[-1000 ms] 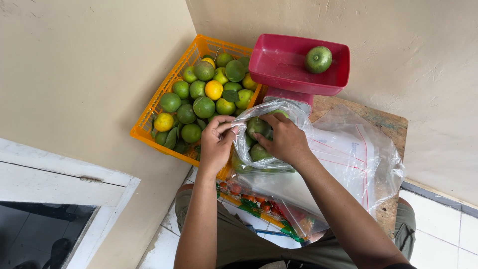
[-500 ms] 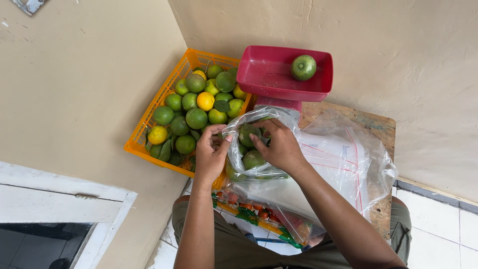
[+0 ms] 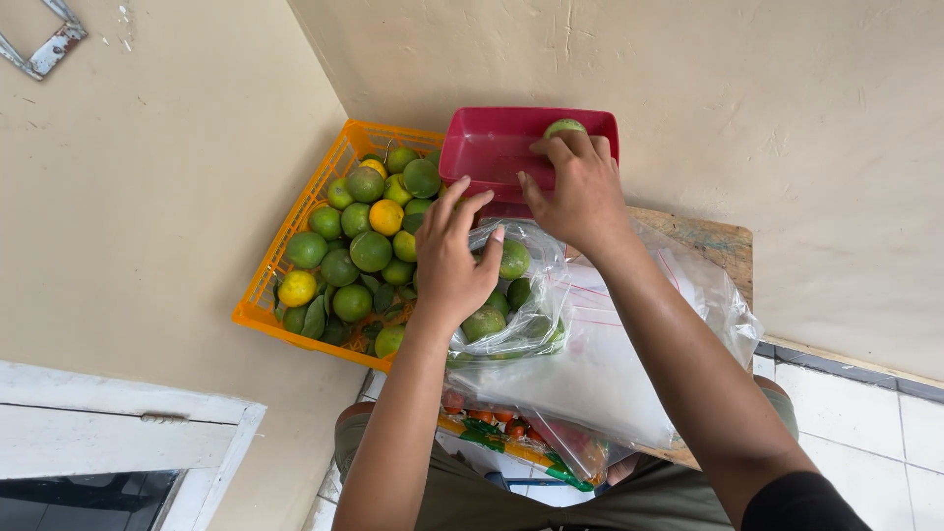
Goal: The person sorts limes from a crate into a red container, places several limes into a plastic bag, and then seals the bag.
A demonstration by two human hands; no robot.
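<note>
1. Reaching into the red rectangular plastic tray, the right hand covers a single green round citrus fruit, fingers curled over its top and touching it; whether they grip it cannot be told.
2. Left hand rests on the mouth of a clear thin plastic bag, fingers spread and slightly bent, thumb side pressing the film.
3. The clear bag holds several green citrus fruits and lies on a stack of flat clear plastic bags.
4. The stack sits on a worn wooden board set against the beige wall.
5. An orange plastic lattice crate, just beside the tray and bag, is filled with green and yellow citrus fruits plus a few leaves.
</note>
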